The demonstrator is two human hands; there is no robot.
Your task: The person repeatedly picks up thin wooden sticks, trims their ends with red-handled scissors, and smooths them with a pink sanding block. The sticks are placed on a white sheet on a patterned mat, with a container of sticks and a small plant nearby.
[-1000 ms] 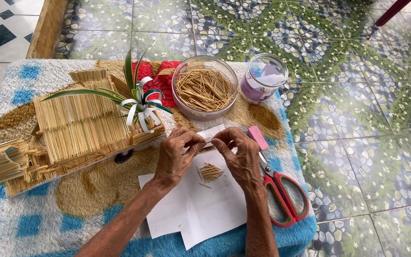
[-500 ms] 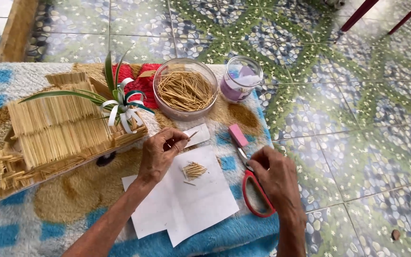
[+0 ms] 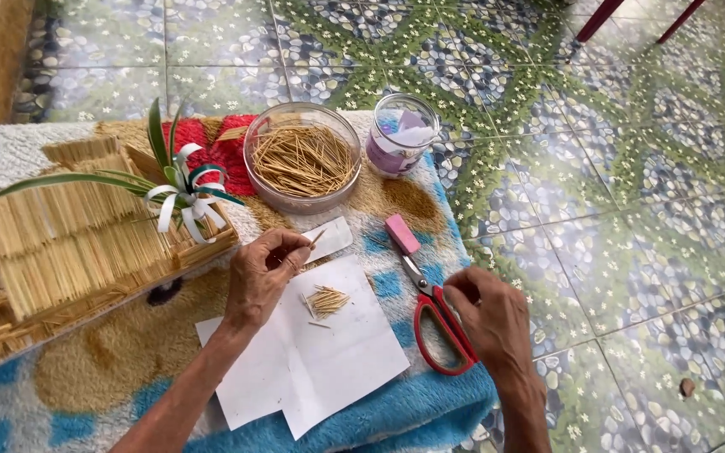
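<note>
The toothpick house (image 3: pixel 69 243) stands well left of the white paper (image 3: pixel 312 352), where a small toothpick pile (image 3: pixel 326 299) could scatter if nudged. The left hand (image 3: pixel 263 277) pinches one toothpick (image 3: pixel 316 239); the right hand (image 3: pixel 488 315), fingers curled on the red scissors (image 3: pixel 438 323), might knock them off the blanket edge

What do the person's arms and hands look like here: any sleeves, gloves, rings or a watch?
Both the left hand and the right hand are bare, without gloves. The forearms are uncovered as far as the frame shows, with no sleeves in view. No watch, bracelet or ring is visible.
</note>
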